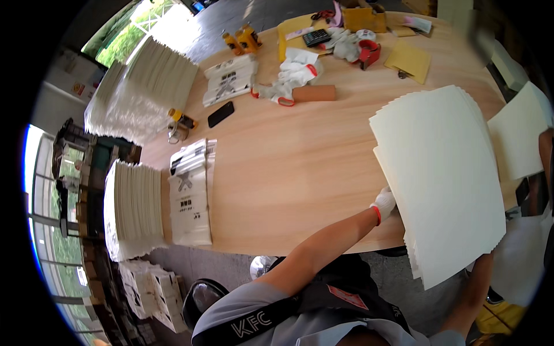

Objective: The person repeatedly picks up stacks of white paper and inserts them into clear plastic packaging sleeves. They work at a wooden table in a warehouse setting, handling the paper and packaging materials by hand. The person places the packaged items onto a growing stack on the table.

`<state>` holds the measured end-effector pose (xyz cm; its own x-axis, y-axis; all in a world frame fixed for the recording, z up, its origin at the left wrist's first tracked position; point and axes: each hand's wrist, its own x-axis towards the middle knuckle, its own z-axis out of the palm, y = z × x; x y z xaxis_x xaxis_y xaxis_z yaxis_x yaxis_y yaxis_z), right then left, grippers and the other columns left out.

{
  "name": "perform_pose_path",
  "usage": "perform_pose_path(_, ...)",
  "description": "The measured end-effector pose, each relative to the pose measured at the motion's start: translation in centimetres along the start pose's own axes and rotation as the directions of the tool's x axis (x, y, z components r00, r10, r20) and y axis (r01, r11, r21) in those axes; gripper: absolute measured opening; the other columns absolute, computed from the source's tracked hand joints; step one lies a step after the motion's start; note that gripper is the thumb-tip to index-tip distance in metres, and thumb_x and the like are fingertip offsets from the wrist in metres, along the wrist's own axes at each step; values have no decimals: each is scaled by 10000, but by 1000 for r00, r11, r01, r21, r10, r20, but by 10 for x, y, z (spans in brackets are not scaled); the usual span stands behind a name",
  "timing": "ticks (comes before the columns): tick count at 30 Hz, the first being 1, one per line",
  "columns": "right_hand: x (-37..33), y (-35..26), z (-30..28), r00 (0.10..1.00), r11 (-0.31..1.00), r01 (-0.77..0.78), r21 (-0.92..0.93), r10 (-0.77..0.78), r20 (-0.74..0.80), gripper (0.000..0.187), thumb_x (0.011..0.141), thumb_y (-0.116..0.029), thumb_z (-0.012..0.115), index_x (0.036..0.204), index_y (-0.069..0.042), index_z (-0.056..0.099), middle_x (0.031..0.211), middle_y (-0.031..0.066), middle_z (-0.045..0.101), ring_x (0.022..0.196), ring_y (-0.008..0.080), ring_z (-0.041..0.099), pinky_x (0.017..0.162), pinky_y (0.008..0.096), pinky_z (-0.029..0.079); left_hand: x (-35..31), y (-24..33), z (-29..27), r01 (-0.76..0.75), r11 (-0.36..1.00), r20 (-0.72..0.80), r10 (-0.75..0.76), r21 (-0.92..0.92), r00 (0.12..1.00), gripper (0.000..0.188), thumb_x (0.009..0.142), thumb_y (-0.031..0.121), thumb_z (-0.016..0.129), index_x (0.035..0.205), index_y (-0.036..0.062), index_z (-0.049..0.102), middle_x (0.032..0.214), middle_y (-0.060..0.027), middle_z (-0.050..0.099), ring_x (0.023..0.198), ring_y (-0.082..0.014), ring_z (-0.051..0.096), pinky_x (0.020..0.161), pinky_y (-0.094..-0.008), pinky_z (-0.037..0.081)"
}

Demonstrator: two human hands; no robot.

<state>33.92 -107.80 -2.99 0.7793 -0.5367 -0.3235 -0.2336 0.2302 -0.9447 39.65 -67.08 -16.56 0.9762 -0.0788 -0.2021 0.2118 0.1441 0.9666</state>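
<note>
At the right end of the wooden table (277, 167), partly out past its near edge, lies a fanned stack of large cream-white sheets (447, 179), its left, far and near margins stepped. As a judgement, each sheet is light and fairly stiff, yet the pile should be weighty, its smooth faces apt to slide over one another and its corners easy to crease; opposite margins, with palms beneath, look the soundest hold. The left hand (384, 206), in a white knitted glove with a red cuff, meets the left margin about midway along, the sheets spreading to its right; its fingers are hidden, so how tightly it closes cannot be told. The right forearm (472, 288) runs up beneath the near right corner, and the sheets cover the right hand, leaving its grip unknown.
</note>
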Motion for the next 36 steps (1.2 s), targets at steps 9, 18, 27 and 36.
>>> perform_pose_path(9, -48, 8, 30, 997, 998, 53, -30, -55, -58, 449, 951, -368, 405, 1235, -36, 510, 1173, 89, 569, 1060, 216, 529, 845, 340, 445, -20, 112, -44, 507, 820, 13, -523, -265, 852, 324, 898, 204, 569, 1142, -9, 565, 888, -89, 666, 704, -162, 638, 588, -307, 522)
perform_pose_path(18, -138, 55, 117, 999, 1000, 13, -19, -12, 42, 448, 951, -359, 402, 1245, -34, 496, 1188, 93, 553, 1076, 219, 516, 859, 344, 436, -9, -78, -185, -429, 860, 188, 389, 278, 902, 444, 887, 268, 583, 1222, -13, 508, 919, -103, 666, 668, -178, 645, 491, -318, 513)
perform_pose_path(27, -241, 112, 186, 992, 998, -57, -15, 58, 113, 447, 952, -351, 399, 1255, -33, 482, 1203, 97, 537, 1091, 222, 502, 874, 347, 427, -111, 52, -307, 128, 986, 225, -102, -103, 969, 541, 887, 325, 590, 1284, -11, 441, 1050, -125, 636, 855, -186, 639, 659, -306, 531)
perform_pose_path(36, -315, 149, 251, 965, 993, -105, -56, 115, 237, 447, 952, -342, 396, 1266, -31, 467, 1218, 101, 521, 1106, 225, 489, 889, 351, 418, -167, 67, -386, 295, 905, 81, -284, -306, 956, 554, 895, 328, 584, 1303, -12, 428, 1085, -127, 627, 914, -183, 625, 740, -305, 518)
